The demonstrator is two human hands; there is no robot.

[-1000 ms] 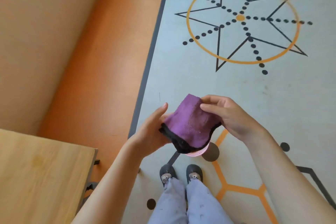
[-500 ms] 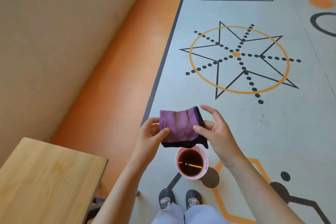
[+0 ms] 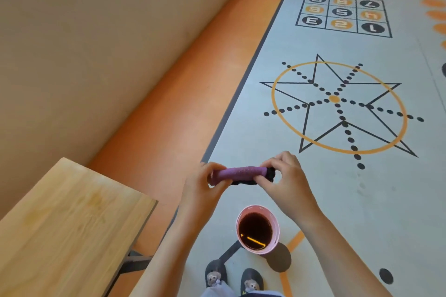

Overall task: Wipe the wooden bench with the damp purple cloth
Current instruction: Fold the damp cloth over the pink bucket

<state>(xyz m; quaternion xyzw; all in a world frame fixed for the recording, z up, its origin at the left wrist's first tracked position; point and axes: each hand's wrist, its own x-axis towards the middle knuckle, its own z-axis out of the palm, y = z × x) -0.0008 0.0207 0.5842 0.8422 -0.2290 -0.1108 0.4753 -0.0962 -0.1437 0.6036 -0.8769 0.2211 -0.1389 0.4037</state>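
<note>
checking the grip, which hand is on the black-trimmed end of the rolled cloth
The right hand: it pinches the black-edged end of the purple cloth, while the left hand grips the plain purple end.

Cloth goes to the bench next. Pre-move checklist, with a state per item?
1. Left hand grips one end of the purple cloth: ok.
2. Right hand grips the other end: ok.
3. Cloth opened flat for wiping: not ok, it is rolled into a tight bar between the hands.
4. Cloth damp but not dripping: cannot tell.
5. Wooden bench in view, left of the hands, with the cloth not yet touching it: ok.
6. Pink bucket upright on the floor by the feet: ok. Whether it sits directly under the cloth: cannot tell.
</note>
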